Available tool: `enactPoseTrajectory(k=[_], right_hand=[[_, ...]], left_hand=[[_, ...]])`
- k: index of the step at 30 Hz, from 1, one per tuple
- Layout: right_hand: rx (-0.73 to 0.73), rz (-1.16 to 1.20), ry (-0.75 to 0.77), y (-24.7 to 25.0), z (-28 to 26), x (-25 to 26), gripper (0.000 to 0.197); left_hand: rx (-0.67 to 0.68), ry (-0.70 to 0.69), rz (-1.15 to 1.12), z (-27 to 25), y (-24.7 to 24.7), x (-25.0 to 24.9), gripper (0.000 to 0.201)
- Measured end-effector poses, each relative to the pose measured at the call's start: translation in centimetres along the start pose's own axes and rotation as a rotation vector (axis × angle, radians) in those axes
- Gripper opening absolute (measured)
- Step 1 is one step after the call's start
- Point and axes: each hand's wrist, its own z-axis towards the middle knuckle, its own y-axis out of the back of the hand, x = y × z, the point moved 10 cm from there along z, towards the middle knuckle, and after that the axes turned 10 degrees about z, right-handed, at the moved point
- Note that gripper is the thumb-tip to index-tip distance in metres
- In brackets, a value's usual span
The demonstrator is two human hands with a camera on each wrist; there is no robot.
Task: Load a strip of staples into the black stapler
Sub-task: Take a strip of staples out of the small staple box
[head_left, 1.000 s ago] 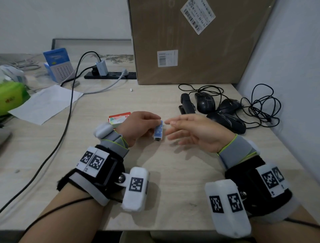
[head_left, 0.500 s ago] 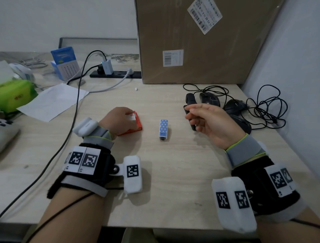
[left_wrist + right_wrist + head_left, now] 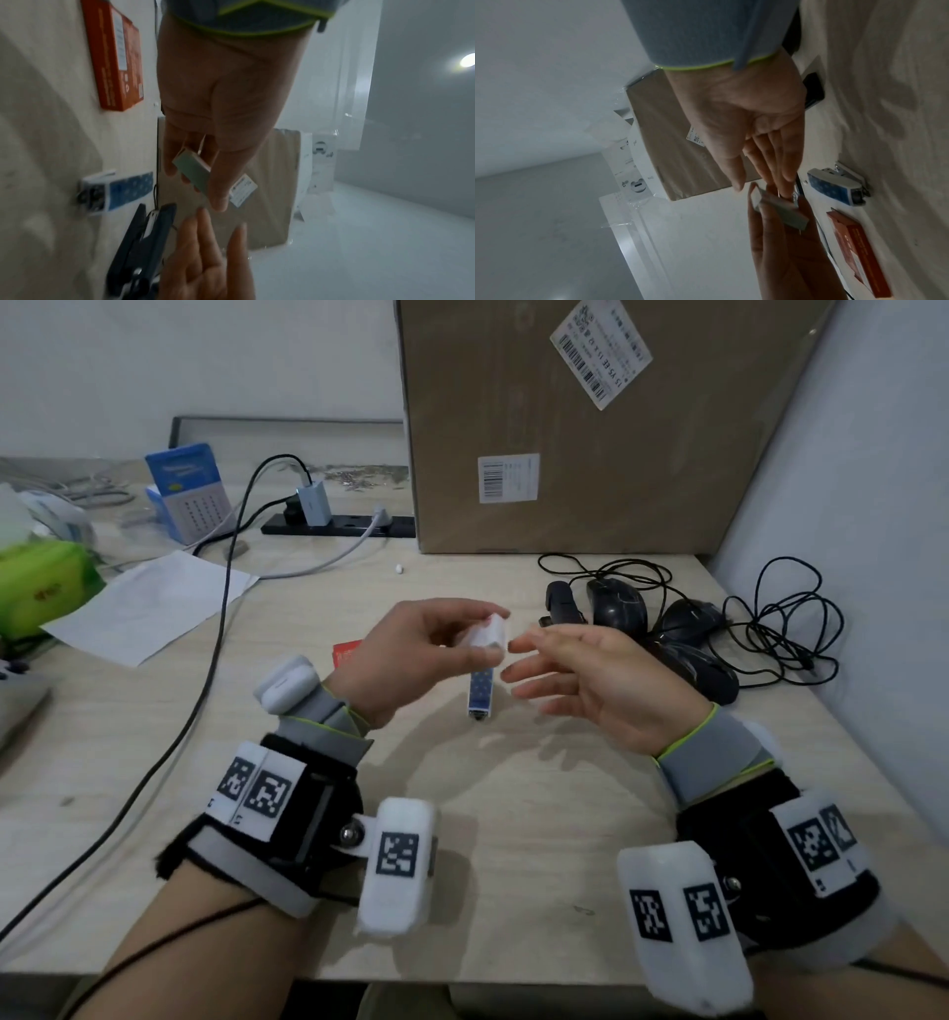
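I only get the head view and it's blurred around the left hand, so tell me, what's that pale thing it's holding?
Observer: A grey strip of staples. The left wrist view shows it pinched between the left hand's thumb and fingers.
Operator: My view has the right hand covering part of the black stapler. Is it open?
Observer: It looks open. In the left wrist view its two black halves are spread apart, with metal showing between them.
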Motion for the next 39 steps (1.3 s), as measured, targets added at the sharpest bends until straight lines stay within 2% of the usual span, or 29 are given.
enactPoseTrajectory(k=[2, 6, 9, 12, 14, 18, 21, 23, 25, 28, 32, 35, 39], right_hand=[[0.050, -0.042, -0.022, -0.7, -0.2, -0.4, 0.025], [0.027, -0.061, -0.025, -0.6, -0.1, -0.7, 0.010], [-0.050, 0.004, 0.007, 0.5, 0.2, -0.2, 0.014], [-0.072, 0.060, 0.051, 1.0, 0.3, 0.3, 0.021], [-0.061, 0.066, 0.053, 0.8, 0.3, 0.3, 0.021], [-0.002, 0.041, 0.028, 0.0, 0.2, -0.2, 0.013], [0.038, 0.042, 0.020, -0.4, 0.1, -0.2, 0.022], [0.041, 0.056, 0.039, -0.5, 0.2, -0.1, 0.028], [0.017, 0.074, 0.060, -0.2, 0.2, 0.1, 0.025], [-0.035, 0.080, 0.082, 0.4, 0.3, 0.2, 0.018], [-0.102, 0.049, 0.124, 1.2, 0.4, 0.5, 0.024], [-0.100, 0.041, 0.130, 1.2, 0.4, 0.6, 0.022], [-0.051, 0.031, 0.125, 0.7, 0.2, 0.7, 0.026]], left_hand=[[0.028, -0.003, 0.041, -0.1, -1.1, -0.2, 0.039], [0.074, 0.024, 0.085, -0.2, -2.2, 0.0, 0.044], [-0.027, 0.060, -0.063, -0.1, -1.2, 0.3, 0.041], [-0.162, 0.169, -0.181, -0.1, 0.0, 1.5, 0.029], [-0.178, 0.209, -0.229, -0.3, -0.1, 2.0, 0.020], [-0.208, 0.203, -0.242, -0.3, 0.1, 2.2, 0.011], [-0.204, 0.210, -0.278, -0.2, 0.1, 2.4, 0.006], [-0.192, 0.237, -0.329, -0.1, 0.0, 2.9, 0.010], [-0.194, 0.266, -0.369, -0.1, 0.0, 3.3, 0.015], [-0.196, 0.290, -0.401, 0.0, 0.0, 3.6, 0.007], [-0.191, 0.296, -0.433, 0.0, -0.1, 3.7, 0.007], [-0.140, 0.292, -0.453, 0.0, -0.7, 3.5, 0.010], [-0.177, 0.276, -0.471, 0.0, -0.3, 3.4, 0.009]])
